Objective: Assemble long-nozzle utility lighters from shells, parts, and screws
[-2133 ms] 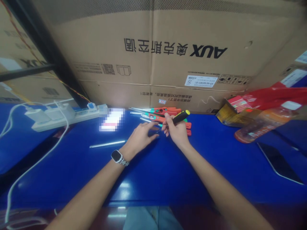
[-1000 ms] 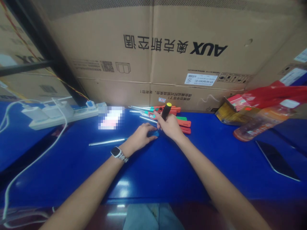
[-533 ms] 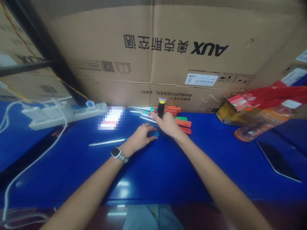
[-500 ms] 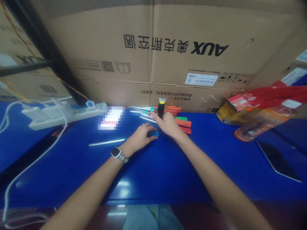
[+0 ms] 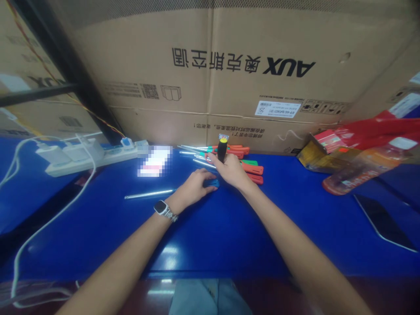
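My left hand (image 5: 196,187), with a watch on the wrist, curls its fingers around the blue handle of a long-necked lighter (image 5: 151,194). The lighter lies on the table and its metal tube points left. Held upright in my right hand (image 5: 232,171) is a black handle with a yellow end, which looks like a screwdriver (image 5: 222,150); its lower part is hidden by the fingers. Around and behind that hand lie several similar lighters with orange (image 5: 252,169) and green handles, their metal tubes pointing left. My right hand partly covers them.
A large cardboard box (image 5: 236,26) stands behind the blue table (image 5: 229,245). A white power strip (image 5: 88,159) with cables is at left, beside a bright blurred-out rectangle (image 5: 155,161). On the right are a drink bottle (image 5: 367,168), an open carton (image 5: 313,153) and a dark phone (image 5: 383,223).
The camera view has shifted slightly, so everything sits a little further right. Both hands keep their hold and their places relative to the tools.
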`<state>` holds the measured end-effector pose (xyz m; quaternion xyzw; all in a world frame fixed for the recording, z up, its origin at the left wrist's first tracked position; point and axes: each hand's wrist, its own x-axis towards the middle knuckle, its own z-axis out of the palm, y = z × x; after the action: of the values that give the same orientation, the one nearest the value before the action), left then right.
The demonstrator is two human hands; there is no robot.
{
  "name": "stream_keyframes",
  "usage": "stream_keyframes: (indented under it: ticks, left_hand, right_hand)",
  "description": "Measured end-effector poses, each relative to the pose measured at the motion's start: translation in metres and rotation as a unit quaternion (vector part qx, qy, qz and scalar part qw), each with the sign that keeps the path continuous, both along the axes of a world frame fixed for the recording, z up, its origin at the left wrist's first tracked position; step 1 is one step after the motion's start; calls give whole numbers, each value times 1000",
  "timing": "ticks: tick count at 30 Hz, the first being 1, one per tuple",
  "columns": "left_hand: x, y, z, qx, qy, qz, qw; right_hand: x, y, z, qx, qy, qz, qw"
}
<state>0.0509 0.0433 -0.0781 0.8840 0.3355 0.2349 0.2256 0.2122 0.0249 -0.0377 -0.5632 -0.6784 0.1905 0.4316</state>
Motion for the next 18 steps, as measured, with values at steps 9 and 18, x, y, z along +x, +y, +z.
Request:
stream_keyframes:
  ticks: [9, 18]
  left_hand:
    - [0, -2, 5, -2, -11, 9, 1000]
    - [11, -1, 11, -119, -205, 66, 969]
  right_hand:
    - [0, -2, -1, 0, 12, -20, 1000]
    - [5, 6, -12, 38, 44, -42, 997]
